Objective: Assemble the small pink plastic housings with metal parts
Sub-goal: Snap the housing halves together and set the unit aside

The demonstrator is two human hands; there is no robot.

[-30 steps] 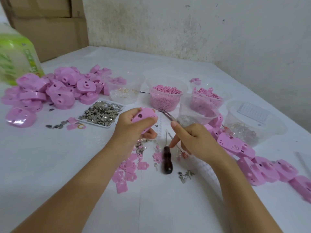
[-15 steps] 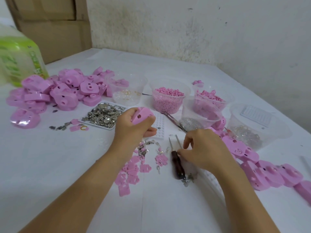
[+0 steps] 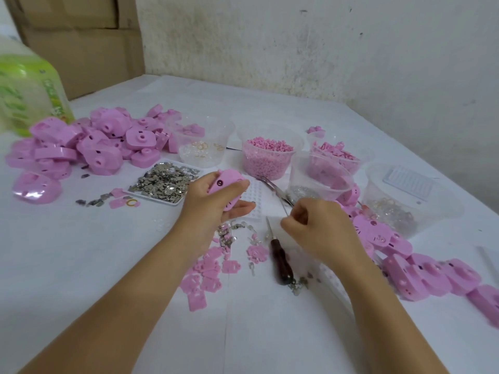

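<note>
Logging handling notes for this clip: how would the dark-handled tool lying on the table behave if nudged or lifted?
The dark-handled tool has a rounded, glossy handle, so it would probably roll if pushed sideways and may feel slick. Its thin metal shaft looks stiff. The thick handle likely carries most weight, so pinched at the shaft it might tip handle-down.

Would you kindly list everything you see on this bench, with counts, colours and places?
housing pile: many, pink, far left.
housing row: several, pink, right.
held housing: one, pink, raised, centre.
metal parts tray: one, white with silver bits, left of centre.
tubs: five, clear, back centre to right.
flat plates: several, pink, centre front.
tool: one, dark handle, centre.
tweezers: one, metal, by tubs.
bottle: one, green, far left.
cardboard boxes: at least two, brown, back left.
table: one, white, underneath.
left hand: one, grips held housing.
right hand: one, fingers curled beside tool; contents unclear.
</note>
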